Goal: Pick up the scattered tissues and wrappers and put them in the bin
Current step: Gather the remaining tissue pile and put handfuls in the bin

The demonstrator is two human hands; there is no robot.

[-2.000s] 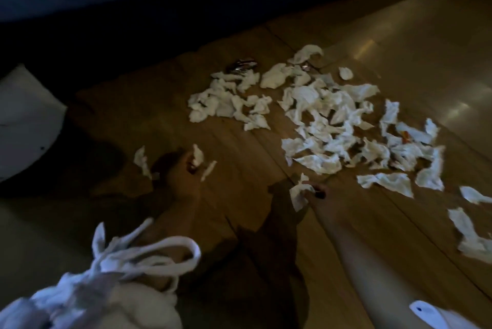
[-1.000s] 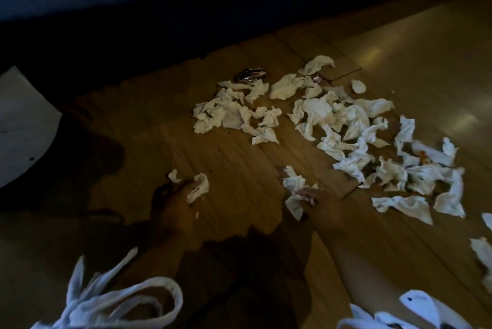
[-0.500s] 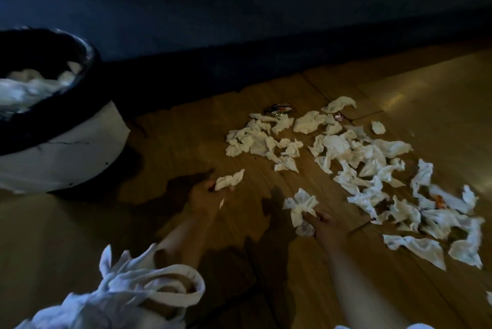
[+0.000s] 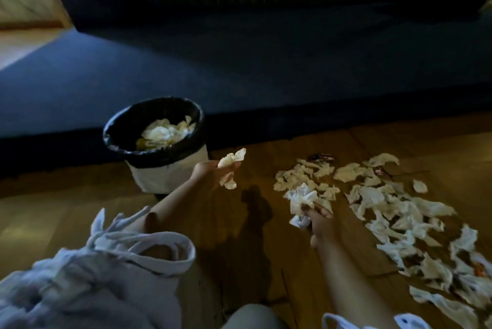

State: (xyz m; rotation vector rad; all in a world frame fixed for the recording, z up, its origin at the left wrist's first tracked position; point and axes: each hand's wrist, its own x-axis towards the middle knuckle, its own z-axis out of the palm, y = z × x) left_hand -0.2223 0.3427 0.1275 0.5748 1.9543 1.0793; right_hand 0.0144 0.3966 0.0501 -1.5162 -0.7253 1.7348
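Note:
A white bin with a black liner stands on the wooden floor left of centre, with crumpled tissues inside. My left hand is raised just right of the bin and grips a crumpled white tissue. My right hand is lifted off the floor and grips a bunch of tissues. Several white tissues lie scattered over the floor to the right. A shiny wrapper lies at the pile's far edge and an orange scrap shows among the tissues at the right.
A dark blue rug or low furniture edge runs behind the bin and pile. My white loose sleeve fills the lower left. Bare wooden floor lies between my two arms.
The view has tilted up, so the whole bin shows. Both hands have lifted their tissues off the floor, and the left hand has moved toward the bin.

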